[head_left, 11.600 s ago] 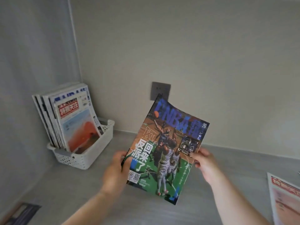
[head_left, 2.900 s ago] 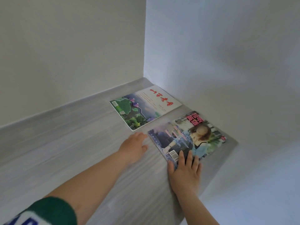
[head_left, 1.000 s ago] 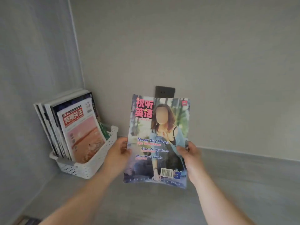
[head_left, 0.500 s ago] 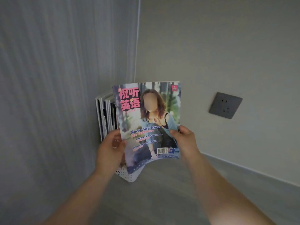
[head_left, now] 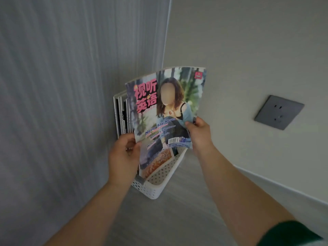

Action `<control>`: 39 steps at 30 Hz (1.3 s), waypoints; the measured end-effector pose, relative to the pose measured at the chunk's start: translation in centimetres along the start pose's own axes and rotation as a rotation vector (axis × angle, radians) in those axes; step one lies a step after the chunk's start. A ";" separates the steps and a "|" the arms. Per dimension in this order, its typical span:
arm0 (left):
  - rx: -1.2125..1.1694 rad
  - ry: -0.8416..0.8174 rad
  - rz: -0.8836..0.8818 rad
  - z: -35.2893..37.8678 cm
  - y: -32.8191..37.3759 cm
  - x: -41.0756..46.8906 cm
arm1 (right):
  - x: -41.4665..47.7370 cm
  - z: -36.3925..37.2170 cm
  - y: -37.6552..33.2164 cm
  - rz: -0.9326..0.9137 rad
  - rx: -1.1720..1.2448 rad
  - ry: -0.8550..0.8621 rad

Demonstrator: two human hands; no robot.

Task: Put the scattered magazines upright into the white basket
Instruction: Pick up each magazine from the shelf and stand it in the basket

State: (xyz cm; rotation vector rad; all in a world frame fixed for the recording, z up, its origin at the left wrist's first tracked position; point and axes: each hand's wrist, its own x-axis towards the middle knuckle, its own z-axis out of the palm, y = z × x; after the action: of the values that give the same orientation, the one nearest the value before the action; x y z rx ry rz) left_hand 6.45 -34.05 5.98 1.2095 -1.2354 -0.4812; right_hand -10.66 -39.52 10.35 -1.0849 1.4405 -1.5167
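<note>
Magazines [head_left: 122, 118] stand in the corner. Our left hand [head_left: 122, 157] pinches the cover magazine [head_left: 165, 110] by its left edge, upright over the white basket [head_left: 156, 185]. Our right hand [head_left: 198, 134] pinches its right edge. A socket [head_left: 278, 111] is on the wall to the right.

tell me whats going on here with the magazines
A person holds an English-learning magazine upright with both hands, the left hand gripping its lower left edge and the right hand pinching its right edge. It hangs over the white perforated basket in the corner, where several magazines stand upright against the wall. It is not yet let go.
</note>
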 end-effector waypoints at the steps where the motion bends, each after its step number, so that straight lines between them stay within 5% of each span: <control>1: 0.022 -0.008 -0.005 0.0 -0.2 -0.1 | 0.2 0.2 0.2 0.002 0.000 -0.005; 11: 0.217 -0.074 0.022 -0.1 -2.4 -1.6 | -0.4 2.2 3.0 0.052 -0.054 -0.094; 15: 0.228 -0.094 -0.018 0.4 -2.5 -1.2 | -0.8 3.2 3.2 -0.077 -0.301 -0.126; 22: 0.258 -0.113 -0.050 0.6 -2.0 -0.8 | -2.8 5.2 2.8 -0.027 -0.298 -0.524; 39: 0.482 -0.202 -0.207 -0.7 -1.8 -2.8 | -7.7 3.8 2.3 0.003 -0.335 -0.603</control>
State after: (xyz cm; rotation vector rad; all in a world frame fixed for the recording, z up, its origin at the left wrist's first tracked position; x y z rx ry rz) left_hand 6.69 -32.05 3.26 1.7431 -1.4559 -0.4804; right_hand -4.51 -33.83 7.48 -1.5719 1.2729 -0.8386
